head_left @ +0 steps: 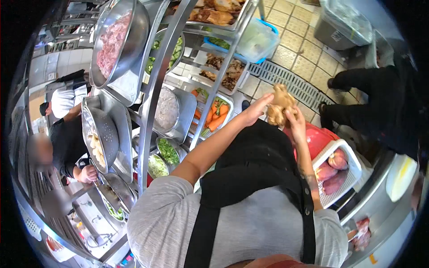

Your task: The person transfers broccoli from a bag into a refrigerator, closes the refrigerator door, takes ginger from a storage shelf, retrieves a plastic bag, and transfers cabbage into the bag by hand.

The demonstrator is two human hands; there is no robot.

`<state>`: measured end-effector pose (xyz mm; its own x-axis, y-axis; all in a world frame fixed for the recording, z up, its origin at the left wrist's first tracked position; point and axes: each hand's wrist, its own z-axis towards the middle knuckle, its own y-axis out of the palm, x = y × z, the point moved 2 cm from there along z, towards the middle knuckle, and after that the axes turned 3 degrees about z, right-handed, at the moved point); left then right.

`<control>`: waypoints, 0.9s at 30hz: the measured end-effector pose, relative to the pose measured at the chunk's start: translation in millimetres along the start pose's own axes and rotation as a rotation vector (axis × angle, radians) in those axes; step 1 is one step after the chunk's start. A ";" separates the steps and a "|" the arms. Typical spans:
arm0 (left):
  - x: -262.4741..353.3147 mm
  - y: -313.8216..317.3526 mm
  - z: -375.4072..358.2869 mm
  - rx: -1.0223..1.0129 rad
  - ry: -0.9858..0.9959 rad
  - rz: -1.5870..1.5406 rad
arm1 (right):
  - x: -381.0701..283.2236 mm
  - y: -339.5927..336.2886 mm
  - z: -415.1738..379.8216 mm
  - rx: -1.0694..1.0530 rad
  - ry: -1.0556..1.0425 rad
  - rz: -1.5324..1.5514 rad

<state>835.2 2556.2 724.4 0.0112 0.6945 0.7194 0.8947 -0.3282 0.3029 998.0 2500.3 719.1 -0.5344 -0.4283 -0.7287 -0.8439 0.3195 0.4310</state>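
Note:
Out in front of my black apron, both my hands are closed on a large knobbly tan piece that looks like ginger root. My left hand grips it from the left side. From the right and lower side, my right hand holds it with bent fingers. Part of the ginger root is hidden behind my fingers. Below it to the right are a red container and a white basket with large reddish-purple vegetables.
A metal rack on my left bears a bowl of raw meat, a colander, carrots and chopped greens. Blurred co-workers stand beyond it. Another person in dark clothes is at the right, near a grey bin and floor drain.

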 end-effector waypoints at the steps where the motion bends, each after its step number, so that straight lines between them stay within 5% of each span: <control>1: -8.3 -16.3 18.8 0.018 -0.044 0.090 | 13.9 -12.1 5.8 0.021 0.005 0.030; 3: -36.0 -55.4 73.0 0.084 -0.097 0.140 | 55.0 -42.2 13.3 0.089 0.020 0.091; 5: -85.0 -119.8 154.4 0.372 -0.325 0.036 | 84.3 -68.2 13.0 0.301 0.010 0.017; 7: -90.6 -158.5 215.9 0.557 -0.326 0.000 | 110.2 -90.0 10.7 0.410 -0.003 0.018; 10: -111.0 -224.4 308.7 0.841 -0.097 0.132 | 168.7 -131.7 1.0 0.538 0.083 0.093; 15: -132.0 -291.3 438.7 1.054 0.013 -0.199 | 232.0 -151.6 -3.7 0.751 0.216 0.141; 20: -127.3 -299.3 461.9 1.049 -0.017 -0.359 | 244.7 -132.1 25.5 0.656 0.190 0.118; 23: -122.8 -299.1 459.2 1.082 0.127 -0.602 | 237.6 -116.5 38.2 0.652 0.228 0.131; 26: -153.4 -320.0 445.2 1.080 0.482 -0.558 | 233.3 -108.1 47.1 0.626 0.259 0.105; 27: -163.5 -326.0 428.1 1.131 0.441 -0.606 | 236.9 -110.7 48.2 0.608 0.240 0.035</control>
<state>732.8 2823.7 240.5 -0.4640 0.2094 0.8607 0.5842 0.8028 0.1196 967.2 2404.2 473.1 -0.6162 -0.5636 -0.5502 -0.6859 0.7273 0.0232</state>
